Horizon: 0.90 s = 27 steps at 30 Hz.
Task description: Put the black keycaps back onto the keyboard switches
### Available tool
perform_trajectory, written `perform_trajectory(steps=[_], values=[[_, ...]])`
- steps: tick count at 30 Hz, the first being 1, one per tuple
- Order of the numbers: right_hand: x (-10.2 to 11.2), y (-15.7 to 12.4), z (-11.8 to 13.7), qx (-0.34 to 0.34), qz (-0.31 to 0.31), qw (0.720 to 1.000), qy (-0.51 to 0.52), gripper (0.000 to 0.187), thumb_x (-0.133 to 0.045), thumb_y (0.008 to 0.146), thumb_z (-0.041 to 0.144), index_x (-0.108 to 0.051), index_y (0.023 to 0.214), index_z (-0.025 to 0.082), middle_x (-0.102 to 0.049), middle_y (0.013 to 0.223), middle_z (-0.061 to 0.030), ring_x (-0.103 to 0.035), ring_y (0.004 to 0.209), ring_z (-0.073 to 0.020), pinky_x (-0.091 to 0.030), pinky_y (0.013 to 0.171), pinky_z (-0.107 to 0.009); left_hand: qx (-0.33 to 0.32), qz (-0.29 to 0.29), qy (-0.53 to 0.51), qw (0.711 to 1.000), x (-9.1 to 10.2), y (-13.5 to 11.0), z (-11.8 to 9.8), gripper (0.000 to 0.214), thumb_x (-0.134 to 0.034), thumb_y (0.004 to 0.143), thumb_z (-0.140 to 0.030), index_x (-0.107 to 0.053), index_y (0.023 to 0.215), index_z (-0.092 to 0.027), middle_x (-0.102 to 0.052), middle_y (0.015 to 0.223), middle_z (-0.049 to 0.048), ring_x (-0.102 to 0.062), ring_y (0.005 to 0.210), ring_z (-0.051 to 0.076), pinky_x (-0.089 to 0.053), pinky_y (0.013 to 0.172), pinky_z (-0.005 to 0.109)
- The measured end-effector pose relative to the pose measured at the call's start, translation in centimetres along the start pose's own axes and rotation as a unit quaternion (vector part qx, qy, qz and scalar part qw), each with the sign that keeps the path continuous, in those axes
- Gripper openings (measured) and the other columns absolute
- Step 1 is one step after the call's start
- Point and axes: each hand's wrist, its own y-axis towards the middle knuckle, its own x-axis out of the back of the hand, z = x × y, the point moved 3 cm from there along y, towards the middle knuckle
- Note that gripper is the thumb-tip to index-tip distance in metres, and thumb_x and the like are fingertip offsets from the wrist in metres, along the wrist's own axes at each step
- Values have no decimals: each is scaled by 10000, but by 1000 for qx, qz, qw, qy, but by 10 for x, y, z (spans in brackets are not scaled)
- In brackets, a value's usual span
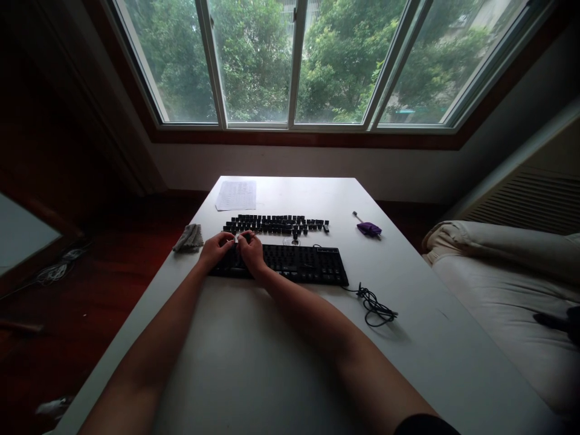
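White counter (299,193) carried many unmounted keycaps (274,229) beyond the keyboard (294,264); left hand (212,250) and right hand (251,252) had curled fingers, pinch indeterminable.

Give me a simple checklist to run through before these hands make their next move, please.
1. Keyboard resting on the table: ok.
2. Loose keys laid out on the table beyond the keyboard: ok, in rough rows.
3. Cable away from both hands: ok, bundled to the keyboard's right.
4. Left hand and right hand away from the keyboard: not ok, both are at its left end.
5. Anything between the fingertips: cannot tell, too small.
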Motion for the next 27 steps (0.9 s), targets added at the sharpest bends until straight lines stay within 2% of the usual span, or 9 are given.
perform_trajectory(steps=[3, 5, 8, 12, 14, 16, 21, 25, 27], values=[[-3, -15, 4, -17, 36, 999, 18, 202, -555, 846, 403, -578, 879, 205, -572, 616, 38, -544, 515, -121, -446, 499, -220, -11, 17, 40, 999, -1, -1, -3, 303, -683, 783, -427, -731, 1022, -247, -722, 836, 22, -627, 730, 208, -467, 722, 324], [4, -27, 11, -10, 85, 996, 12, 207, -579, 841, 404, -593, 882, 201, -580, 612, 34, -537, 509, -118, -430, 486, -214, -11, 20, 50, 998, -2, -2, -4, 286, -675, 792, -422, -733, 1016, -253, -727, 860, 29, -633, 748, 219, -468, 737, 335], [31, -48, 21, -6, 132, 991, 15, 210, -577, 849, 411, -585, 881, 203, -563, 594, 38, -506, 485, -112, -409, 467, -215, -15, 11, 50, 999, -3, -2, -5, 263, -671, 799, -425, -736, 999, -267, -730, 896, 35, -640, 777, 233, -468, 746, 346], [77, -81, 29, -1, 176, 984, -40, 214, -602, 850, 422, -595, 848, 208, -560, 587, 28, -507, 514, -117, -411, 506, -230, -28, 4, 48, 998, -4, -3, -4, 249, -677, 789, -432, -741, 973, -277, -731, 908, 34, -641, 798, 240, -471, 755, 349], [95, -98, 26, -22, 214, 975, -52, 219, -621, 847, 427, -605, 857, 209, -580, 627, 12, -530, 546, -122, -439, 544, -246, -34, 2, 61, 998, -3, -3, -4, 254, -674, 791, -438, -739, 979, -280, -729, 891, 32, -639, 792, 240, -470, 746, 347], [107, -112, 22, -64, 214, 974, -20, 250, -621, 848, 460, -593, 839, 211, -570, 635, 6, -532, 542, -124, -450, 538, -257, -37, 3, 79, 996, -3, -2, -3, 254, -665, 802, -440, -736, 988, -283, -722, 865, 29, -634, 772, 238, -463, 731, 346], [115, -121, 19, -135, 242, 960, 39, 278, -673, 818, 466, -587, 857, 205, -568, 650, 9, -537, 551, -122, -461, 545, -263, -51, 21, 109, 993, -6, 8, -4, 220, -632, 843, -402, -722, 995, -272, -707, 891, 40, -620, 803, 246, -453, 768, 367], [117, -115, 18, -160, 244, 955, 56, 300, -689, 803, 469, -587, 868, 195, -585, 660, 6, -550, 555, -123, -462, 547, -263, -108, -52, 136, 983, -8, 26, -8, 166, -655, 821, -351, -724, 924, -241, -667, 1016, 95, -545, 1012, 311, -404, 944, 444], [118, -113, 17, -165, 237, 955, 67, 309, -695, 793, 473, -582, 872, 196, -595, 657, 7, -552, 545, -123, -456, 537, -261, -120, -60, 155, 979, -11, 36, -7, 160, -670, 806, -330, -727, 924, -238, -646, 1049, 108, -505, 1057, 331, -369, 990, 473]])
